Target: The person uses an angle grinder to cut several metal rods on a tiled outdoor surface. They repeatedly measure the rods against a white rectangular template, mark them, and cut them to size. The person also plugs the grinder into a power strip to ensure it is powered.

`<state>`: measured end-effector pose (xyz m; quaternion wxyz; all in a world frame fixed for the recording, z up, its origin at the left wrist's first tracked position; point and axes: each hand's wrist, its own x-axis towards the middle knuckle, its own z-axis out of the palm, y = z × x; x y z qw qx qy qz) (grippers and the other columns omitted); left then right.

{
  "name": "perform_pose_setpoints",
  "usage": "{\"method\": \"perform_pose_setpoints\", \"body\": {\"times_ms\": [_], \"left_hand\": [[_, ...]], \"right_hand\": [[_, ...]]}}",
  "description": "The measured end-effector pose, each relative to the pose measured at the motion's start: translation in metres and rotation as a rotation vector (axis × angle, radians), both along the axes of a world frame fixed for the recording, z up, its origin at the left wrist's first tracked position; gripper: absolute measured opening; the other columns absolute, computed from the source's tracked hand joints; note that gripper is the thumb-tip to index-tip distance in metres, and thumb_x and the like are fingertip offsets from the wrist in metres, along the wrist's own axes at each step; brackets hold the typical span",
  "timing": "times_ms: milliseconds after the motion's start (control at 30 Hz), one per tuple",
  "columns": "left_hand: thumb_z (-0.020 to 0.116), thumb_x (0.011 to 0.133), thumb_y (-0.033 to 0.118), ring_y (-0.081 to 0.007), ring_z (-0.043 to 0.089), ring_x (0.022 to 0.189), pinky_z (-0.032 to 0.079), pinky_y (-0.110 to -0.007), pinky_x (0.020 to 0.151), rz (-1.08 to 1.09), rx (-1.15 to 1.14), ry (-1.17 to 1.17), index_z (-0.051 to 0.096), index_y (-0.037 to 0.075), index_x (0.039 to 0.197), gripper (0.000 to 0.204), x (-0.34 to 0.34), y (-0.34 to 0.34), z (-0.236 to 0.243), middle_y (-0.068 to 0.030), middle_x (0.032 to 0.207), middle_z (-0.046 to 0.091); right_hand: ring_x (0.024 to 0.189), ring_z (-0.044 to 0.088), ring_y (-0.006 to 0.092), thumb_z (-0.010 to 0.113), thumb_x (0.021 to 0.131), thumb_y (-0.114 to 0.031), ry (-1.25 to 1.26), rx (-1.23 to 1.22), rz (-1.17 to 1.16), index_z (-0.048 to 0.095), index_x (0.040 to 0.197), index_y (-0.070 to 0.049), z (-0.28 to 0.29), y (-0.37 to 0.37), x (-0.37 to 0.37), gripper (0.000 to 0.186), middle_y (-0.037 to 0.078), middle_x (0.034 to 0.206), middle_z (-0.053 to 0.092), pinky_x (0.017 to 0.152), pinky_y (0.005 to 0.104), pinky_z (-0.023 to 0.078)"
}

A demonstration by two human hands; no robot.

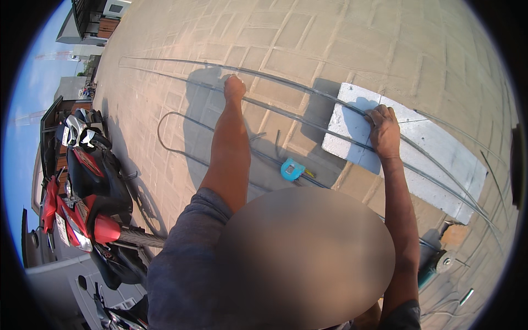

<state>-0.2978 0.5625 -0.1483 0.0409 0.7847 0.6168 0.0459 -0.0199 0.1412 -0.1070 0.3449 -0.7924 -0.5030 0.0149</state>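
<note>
Long thin grey metal rods [297, 84] run from the far left across a white block [434, 170] at the right. They meet in a narrow bend at the far end. My right hand [383, 132] is closed around the upper rod, over the block. Stretched out to the left, my left hand [235, 88] is a closed fist beside the same rod. A small pale bit shows at its fingertips, too small to name. Below the rods, a blue tape measure [292, 169] lies near another rod bent into a U [160, 132].
Paving [352, 33] spreads all around. Parked motorbikes, one of them red [107, 228], line the left side. At the lower right are a power tool with a round end [444, 260], an orange brick piece [455, 235] and loose wires. A large blurred patch covers the lower middle.
</note>
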Motion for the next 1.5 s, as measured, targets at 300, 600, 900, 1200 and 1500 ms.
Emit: {"method": "perform_pose_setpoints", "body": {"times_ms": [300,600,900,1200,1500], "left_hand": [[0.06,0.093,0.01,-0.0391,0.066,0.098,0.053,-0.046,0.09,0.104,0.348,-0.235,0.066,-0.003,0.104,0.018,-0.029,-0.007,0.016,-0.0205,0.112,0.066],[0.07,0.092,0.013,-0.0306,0.071,0.094,0.053,-0.041,0.085,0.161,0.12,-0.825,0.068,-0.005,0.103,0.022,-0.044,-0.01,-0.017,-0.0206,0.098,0.073],[0.08,0.085,0.029,-0.0323,0.072,0.101,0.056,-0.04,0.085,0.36,-0.072,-0.667,0.069,-0.007,0.109,0.044,-0.011,0.057,-0.01,-0.0223,0.11,0.073],[0.078,0.086,0.04,-0.0326,0.07,0.108,0.055,-0.036,0.09,0.266,-0.153,-0.341,0.067,-0.009,0.114,0.057,-0.013,0.097,-0.049,-0.0223,0.117,0.071],[0.062,0.095,0.041,-0.0334,0.064,0.121,0.047,-0.043,0.106,0.169,-0.091,0.001,0.071,0.006,0.119,0.043,-0.01,0.076,-0.02,-0.0173,0.127,0.069]], "right_hand": [[0.09,0.059,0.0314,0.068,0.086,-0.014,-0.04,-0.048,-0.005,0.074,0.097,-0.005,-0.003,0.001,-0.002,0.015,0.01,0.094,0.064,0.081,0.0417,0.051],[0.09,0.059,0.0318,0.068,0.085,-0.01,-0.003,-0.003,0.003,0.075,0.097,-0.005,0.001,0.002,-0.003,0.015,0.011,0.095,0.065,0.081,0.042,0.051],[0.09,0.059,0.0314,0.069,0.084,-0.009,0.002,-0.023,-0.013,0.075,0.097,-0.006,0.001,0.002,-0.004,0.015,0.01,0.093,0.064,0.081,0.0419,0.052],[0.091,0.06,0.0304,0.07,0.085,-0.011,-0.017,-0.037,-0.009,0.075,0.097,-0.006,0.001,-0.001,0.0,0.015,0.01,0.094,0.064,0.082,0.0411,0.052],[0.09,0.06,0.0303,0.07,0.085,-0.012,-0.015,-0.023,0.008,0.075,0.097,-0.006,0.002,0.003,-0.005,0.014,0.01,0.093,0.064,0.081,0.0411,0.052]]}}
